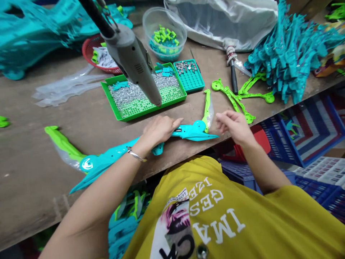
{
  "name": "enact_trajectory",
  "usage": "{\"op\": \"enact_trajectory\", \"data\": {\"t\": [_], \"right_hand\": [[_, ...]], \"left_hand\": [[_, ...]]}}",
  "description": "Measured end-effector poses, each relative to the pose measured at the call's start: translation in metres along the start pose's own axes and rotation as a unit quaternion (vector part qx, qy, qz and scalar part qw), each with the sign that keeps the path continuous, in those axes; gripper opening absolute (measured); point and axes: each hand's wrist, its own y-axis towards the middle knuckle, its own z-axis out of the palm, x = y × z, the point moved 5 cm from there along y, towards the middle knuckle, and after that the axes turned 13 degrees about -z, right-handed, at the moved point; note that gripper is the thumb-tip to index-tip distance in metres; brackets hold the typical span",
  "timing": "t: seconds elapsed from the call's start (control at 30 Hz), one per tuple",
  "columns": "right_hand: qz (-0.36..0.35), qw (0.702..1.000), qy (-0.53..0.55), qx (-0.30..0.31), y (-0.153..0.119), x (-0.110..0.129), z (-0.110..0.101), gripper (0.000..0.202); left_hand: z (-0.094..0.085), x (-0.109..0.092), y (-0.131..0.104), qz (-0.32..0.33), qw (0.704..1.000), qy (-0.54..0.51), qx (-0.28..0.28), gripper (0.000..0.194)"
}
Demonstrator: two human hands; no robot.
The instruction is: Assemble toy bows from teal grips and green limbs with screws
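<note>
My left hand (161, 128), with a bracelet on the wrist, is closed over the middle of a long teal plastic toy piece (110, 155) lying at the table's front edge. At its left end a green arm (64, 144) with a clear blade-like part is attached. A second green arm (207, 108) stands up from the right end. Just right of that end, my right hand (233, 125) is raised with its fingers curled together. Whatever may be between those fingertips is hidden. Above the toy hangs a grey power screwdriver (134, 64), touched by neither hand.
Behind the toy sit a green tray (118, 117) of screws, a small teal tray (191, 81) and a clear tub (164, 16) of small parts. Loose green arms (234, 99), a black-handled tool (234, 77) and a teal pile (285, 57) lie right. Blue crates (283, 133) stand below.
</note>
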Motion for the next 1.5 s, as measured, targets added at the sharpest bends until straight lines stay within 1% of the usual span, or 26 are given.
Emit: {"op": "enact_trajectory", "data": {"t": [0.03,0.1,0.17,0.2,0.27,0.33,0.43,0.5,0.57,0.63,0.67,0.7,0.73,0.77,0.8,0.83,0.87,0.9,0.93,0.97,1.0,1.1,1.23,1.33,1.43,1.5], "right_hand": [[0.017,0.999,-0.037,-0.010,0.007,-0.005,-0.015,0.052],[0.107,0.992,-0.060,0.037,0.015,-0.026,-0.023,0.061],[0.179,0.978,-0.013,0.107,0.017,-0.045,-0.011,0.067],[0.194,0.972,0.024,0.129,0.018,-0.051,-0.001,0.067],[0.200,0.966,0.079,0.143,0.019,-0.056,0.018,0.061],[0.201,0.966,0.092,0.134,0.020,-0.058,0.029,0.055],[0.206,0.968,0.076,0.119,0.020,-0.060,0.034,0.051],[0.209,0.969,0.070,0.114,0.019,-0.061,0.033,0.049],[0.195,0.972,0.068,0.109,0.019,-0.060,0.032,0.048],[0.163,0.979,0.068,0.105,0.018,-0.057,0.032,0.048],[0.147,0.981,0.067,0.104,0.018,-0.055,0.032,0.048],[0.134,0.984,0.064,0.102,0.016,-0.052,0.032,0.048],[0.125,0.985,0.061,0.100,0.015,-0.051,0.032,0.049],[0.119,0.986,0.059,0.096,0.013,-0.049,0.033,0.050],[0.115,0.988,0.058,0.091,0.011,-0.048,0.034,0.051],[0.112,0.988,0.057,0.086,0.008,-0.047,0.035,0.053],[0.109,0.989,0.058,0.082,0.005,-0.046,0.036,0.054],[0.107,0.989,0.059,0.082,0.002,-0.046,0.038,0.055],[0.104,0.989,0.059,0.083,-0.001,-0.046,0.041,0.056],[0.101,0.989,0.058,0.085,-0.004,-0.046,0.043,0.056],[0.098,0.990,0.057,0.087,-0.006,-0.046,0.045,0.056],[0.081,0.993,0.044,0.081,-0.011,-0.047,0.047,0.056],[0.064,0.994,0.036,0.079,-0.012,-0.048,0.046,0.054],[0.073,0.993,0.049,0.082,-0.012,-0.048,0.046,0.057],[0.079,0.992,0.050,0.085,-0.012,-0.047,0.048,0.056],[0.081,0.992,0.043,0.089,-0.012,-0.045,0.046,0.054]], "left_hand": [[-0.001,0.000,0.000,0.002,1.000,-0.001,-0.006,0.074],[-0.002,0.001,-0.002,-0.001,1.000,-0.001,-0.013,0.072],[-0.002,0.001,-0.003,-0.009,1.000,0.002,-0.012,0.072],[-0.001,0.001,-0.003,-0.013,1.000,0.005,-0.009,0.072],[0.001,0.000,-0.002,-0.019,1.000,0.011,0.005,0.074],[0.005,0.000,0.000,-0.027,0.999,0.015,0.016,0.076],[0.007,-0.001,0.001,-0.040,0.999,0.021,0.009,0.074],[0.004,-0.004,-0.006,-0.034,0.999,0.012,-0.030,0.063],[-0.002,-0.009,-0.023,-0.018,0.993,-0.033,-0.109,0.049],[-0.005,-0.010,-0.051,-0.013,0.976,-0.116,-0.185,0.039],[-0.001,-0.009,-0.065,-0.021,0.966,-0.171,-0.192,0.040],[0.008,-0.008,-0.077,-0.036,0.958,-0.231,-0.169,0.043],[0.022,-0.008,-0.086,-0.049,0.947,-0.299,-0.104,0.045],[0.038,-0.009,-0.092,-0.070,0.920,-0.384,-0.029,0.047],[0.055,-0.011,-0.097,-0.098,0.869,-0.483,0.042,0.049],[0.069,-0.014,-0.099,-0.124,0.802,-0.576,0.096,0.052],[0.080,-0.019,-0.099,-0.141,0.731,-0.655,0.128,0.058],[0.087,-0.023,-0.096,-0.150,0.669,-0.715,0.138,0.063],[0.091,-0.028,-0.092,-0.153,0.622,-0.756,0.136,0.066],[0.093,-0.032,-0.088,-0.152,0.592,-0.782,0.123,0.066],[0.093,-0.035,-0.084,-0.152,0.573,-0.798,0.108,0.064],[0.091,-0.040,-0.079,-0.158,0.556,-0.813,0.070,0.057],[0.090,-0.040,-0.081,-0.160,0.571,-0.803,0.052,0.055],[0.092,-0.040,-0.082,-0.158,0.585,-0.792,0.068,0.057],[0.094,-0.042,-0.083,-0.158,0.585,-0.790,0.093,0.059],[0.096,-0.043,-0.083,-0.156,0.580,-0.794,0.092,0.060]]}}
